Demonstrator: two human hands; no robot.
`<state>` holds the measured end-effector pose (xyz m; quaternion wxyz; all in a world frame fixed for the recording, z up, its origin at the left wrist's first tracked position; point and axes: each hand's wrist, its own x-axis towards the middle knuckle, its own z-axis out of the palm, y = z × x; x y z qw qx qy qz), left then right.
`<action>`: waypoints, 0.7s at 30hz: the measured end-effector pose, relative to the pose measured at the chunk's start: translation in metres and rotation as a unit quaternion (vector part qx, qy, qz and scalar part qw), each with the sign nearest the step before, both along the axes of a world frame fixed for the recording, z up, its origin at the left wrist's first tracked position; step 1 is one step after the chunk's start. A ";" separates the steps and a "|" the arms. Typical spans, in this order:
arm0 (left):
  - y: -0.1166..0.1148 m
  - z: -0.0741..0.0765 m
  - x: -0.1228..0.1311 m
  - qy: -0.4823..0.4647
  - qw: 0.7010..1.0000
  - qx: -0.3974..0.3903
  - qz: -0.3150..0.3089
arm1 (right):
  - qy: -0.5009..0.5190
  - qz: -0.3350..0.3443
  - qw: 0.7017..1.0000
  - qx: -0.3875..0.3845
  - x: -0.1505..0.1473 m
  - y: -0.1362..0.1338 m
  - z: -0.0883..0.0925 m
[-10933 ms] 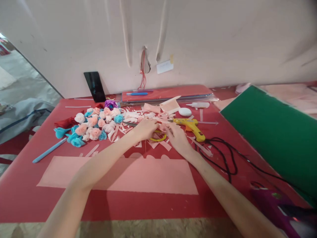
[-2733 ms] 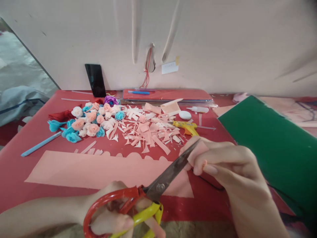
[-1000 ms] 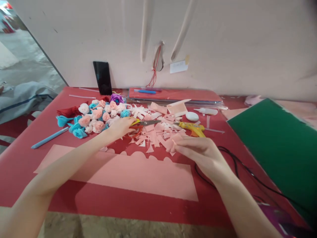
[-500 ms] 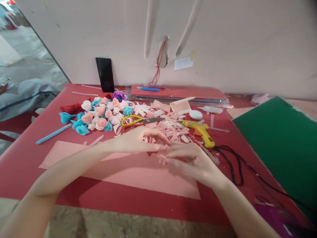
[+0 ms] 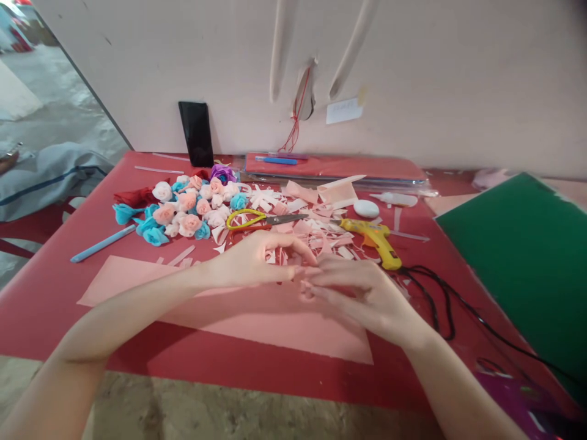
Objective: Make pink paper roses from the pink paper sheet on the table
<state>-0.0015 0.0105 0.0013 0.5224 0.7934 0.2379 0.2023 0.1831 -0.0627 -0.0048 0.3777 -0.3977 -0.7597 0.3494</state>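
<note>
We have a small pink paper piece (image 5: 306,288) at the fingertips, at nine o'clock from our right hand (image 5: 369,296) and four o'clock from our left hand (image 5: 250,260); its long axis is too blurred to tell. Our right thumb and finger pinch it. Our left fingers curl, a gap inside, tips just beside it; contact we cannot tell. Scissors (image 5: 285,219) lie towards eleven o'clock, the glue gun (image 5: 373,239) towards two.
</note>
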 end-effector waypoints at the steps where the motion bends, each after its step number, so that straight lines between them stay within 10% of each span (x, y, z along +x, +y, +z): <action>1: -0.001 -0.002 0.000 -0.014 1.000 -0.012 0.005 | 0.003 0.002 1.000 0.002 0.001 0.000 0.000; 7: -0.004 -0.011 -0.003 -0.066 0.996 -0.055 0.016 | 0.020 0.015 1.000 0.011 0.001 0.002 0.003; 21: 0.012 -0.002 -0.010 0.146 0.984 -0.051 -0.087 | -0.021 0.082 0.996 0.015 -0.020 0.003 -0.018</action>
